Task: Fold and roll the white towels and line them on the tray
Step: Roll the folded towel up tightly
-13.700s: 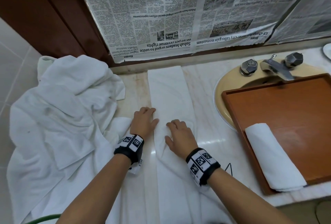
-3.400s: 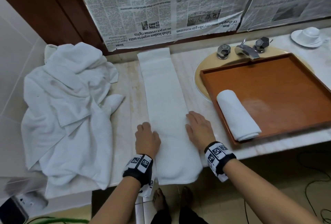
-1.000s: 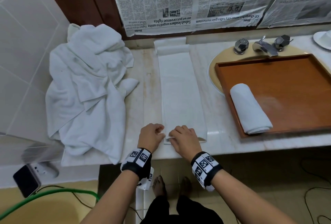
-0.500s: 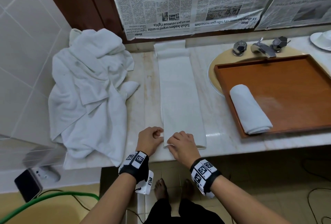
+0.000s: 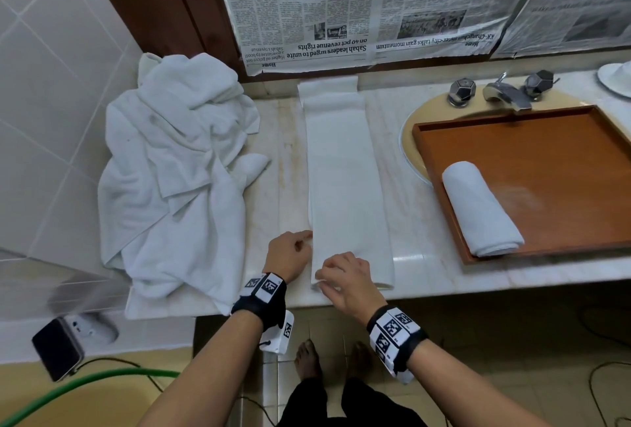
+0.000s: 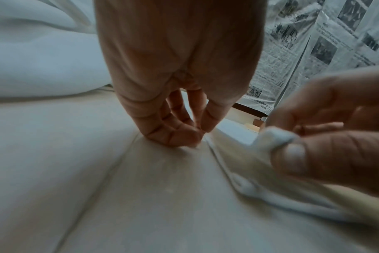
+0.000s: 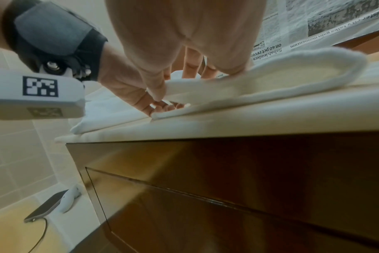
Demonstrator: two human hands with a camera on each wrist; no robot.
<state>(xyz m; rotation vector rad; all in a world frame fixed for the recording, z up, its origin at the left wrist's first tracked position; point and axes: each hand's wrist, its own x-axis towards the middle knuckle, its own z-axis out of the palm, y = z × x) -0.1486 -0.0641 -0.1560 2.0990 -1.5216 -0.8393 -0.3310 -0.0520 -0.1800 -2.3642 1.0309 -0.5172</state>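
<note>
On wooden tray [image 5: 563,153], one rolled towel [image 5: 479,209], both hands [image 5: 348,278] pinching folded towel's [image 5: 345,180] near end.

On each of my bare forearms I see a black wrist strap [image 5: 263,303] with white square-code tags, a white camera box [image 7: 32,92] below, dark trousers [image 5: 345,402], bare feet [image 5: 307,358].

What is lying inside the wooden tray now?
One rolled white towel lies inside the wooden tray, near its left wall. The tray floor under the roll is covered.
</note>
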